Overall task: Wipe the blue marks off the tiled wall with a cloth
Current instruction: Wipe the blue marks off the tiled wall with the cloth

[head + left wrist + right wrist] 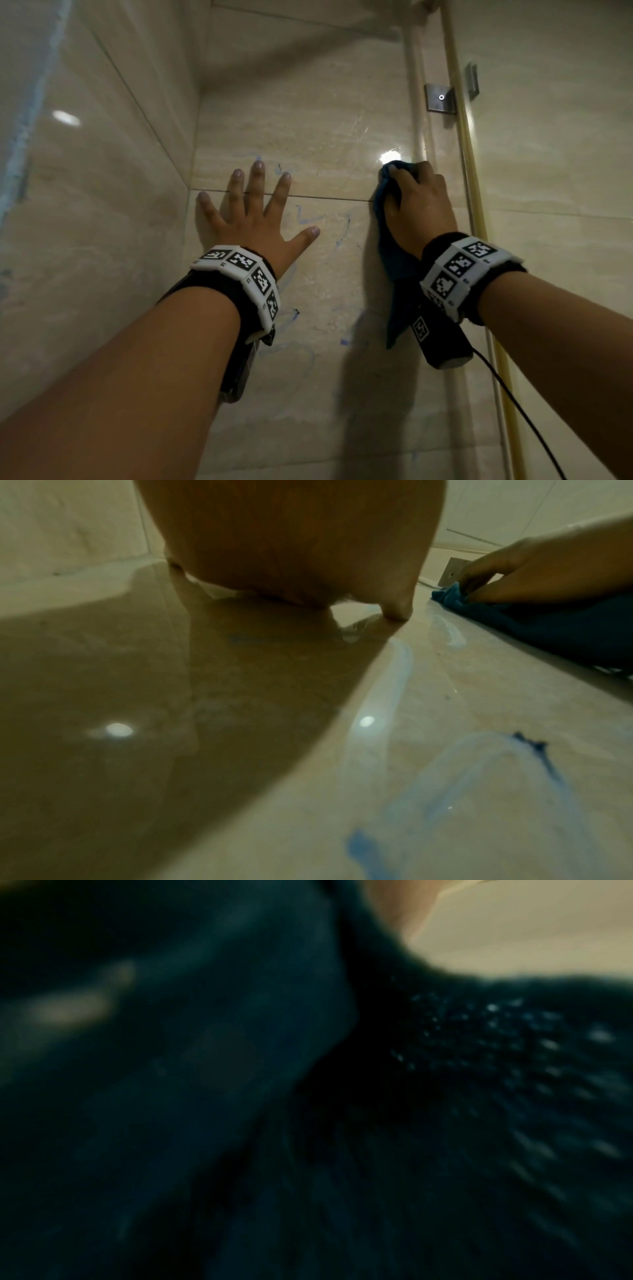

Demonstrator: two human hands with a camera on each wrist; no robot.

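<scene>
**Cloth pressed on tile, marks to its left**

R hand has fingers curled over a dark blue cloth, pressing it vs the tiled wall just beside the glass edge w/ a metal bracket. Cloth tail hangs below the wrist. L hand lies flat on the wall, fingers spread & straight, across a grout line. Blue marks sit btw the hands & lower down. R wrist view: blurred cloth only.

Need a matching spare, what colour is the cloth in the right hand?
Dark teal-blue cloth, clearest in the head view, pressed on the wall by the right hand.
</scene>
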